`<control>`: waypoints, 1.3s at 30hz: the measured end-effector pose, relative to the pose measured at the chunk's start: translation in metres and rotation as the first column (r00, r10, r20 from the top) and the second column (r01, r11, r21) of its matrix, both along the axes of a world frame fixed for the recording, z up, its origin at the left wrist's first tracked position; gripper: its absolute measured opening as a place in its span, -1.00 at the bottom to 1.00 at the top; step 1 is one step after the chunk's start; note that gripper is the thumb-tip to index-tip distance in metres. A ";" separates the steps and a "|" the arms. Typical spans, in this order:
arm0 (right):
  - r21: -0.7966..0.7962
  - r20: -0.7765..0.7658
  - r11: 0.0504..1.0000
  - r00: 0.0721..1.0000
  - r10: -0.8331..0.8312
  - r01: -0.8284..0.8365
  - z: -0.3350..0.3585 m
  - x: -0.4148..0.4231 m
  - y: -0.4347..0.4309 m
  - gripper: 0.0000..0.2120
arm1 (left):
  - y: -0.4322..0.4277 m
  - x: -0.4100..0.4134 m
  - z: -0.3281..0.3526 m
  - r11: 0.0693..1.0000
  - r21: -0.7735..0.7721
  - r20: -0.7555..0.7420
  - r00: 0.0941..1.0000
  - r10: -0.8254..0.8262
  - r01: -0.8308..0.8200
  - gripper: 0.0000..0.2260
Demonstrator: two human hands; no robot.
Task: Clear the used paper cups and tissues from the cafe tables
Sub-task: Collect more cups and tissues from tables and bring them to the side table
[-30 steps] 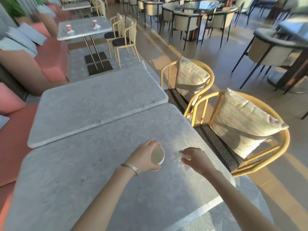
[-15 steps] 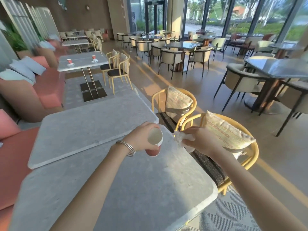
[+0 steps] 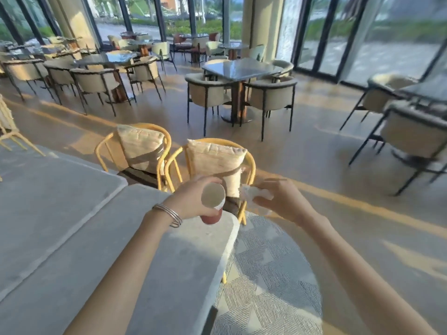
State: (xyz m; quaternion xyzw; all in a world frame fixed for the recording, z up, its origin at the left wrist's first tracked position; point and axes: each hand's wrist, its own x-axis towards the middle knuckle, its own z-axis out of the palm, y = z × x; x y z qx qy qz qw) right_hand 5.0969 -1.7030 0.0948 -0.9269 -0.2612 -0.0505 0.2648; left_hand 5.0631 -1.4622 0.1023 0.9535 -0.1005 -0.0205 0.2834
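Both hands have risen off the tabletop since a second ago and swung toward its right-hand corner, and your view has turned with them to the glazed side of the room. Your left hand (image 3: 191,200) wraps its fingers round the paper cup (image 3: 214,201). The cup is tilted, open mouth toward you, with its red base hanging above the rounded corner of the grey table (image 3: 145,262) and clear of the surface. Your right hand (image 3: 283,201) pinches the crumpled tissue (image 3: 254,194) in curled fingers. It is past the table edge, in front of the nearer yellow chair (image 3: 251,163), above the patterned rug (image 3: 271,274). Cup and tissue sit just beside each other without touching.

Step in hand, as judged: carrying this table's litter away. To do it well, bring the cup upright, since any dregs would run out of a tilted mouth; the inside looks pale and dry, but the blur leaves that uncertain. Pushing the tissue into the cup would likely free one hand for further pickups. Keep the hold on the cup light, as thin paper walls probably buckle. No bin shows in view.
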 end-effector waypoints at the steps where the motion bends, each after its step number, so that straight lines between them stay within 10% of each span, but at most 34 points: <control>1: -0.002 -0.016 0.999 0.999 -0.050 0.050 -0.002 -0.012 -0.015 -0.78 | -0.014 0.003 -0.001 0.998 0.013 -0.007 0.998 -0.060 0.060 -0.34; 11: 0.021 -0.085 0.827 0.825 -0.559 0.562 -0.005 -0.162 -0.177 -0.85 | -0.200 -0.015 -0.001 0.807 0.029 0.001 0.808 -0.590 0.589 -0.37; 21: -0.015 -0.078 0.384 0.382 -0.921 0.923 -0.015 -0.417 -0.337 -0.74 | -0.438 -0.173 -0.016 0.380 -0.066 -0.067 0.375 -0.924 0.923 -0.36; 39: 0.099 -0.149 -0.560 -0.544 -0.826 0.822 -0.008 -0.877 -0.405 -0.79 | -0.732 -0.604 -0.026 -0.490 -0.041 0.025 -0.489 -0.872 0.871 -0.33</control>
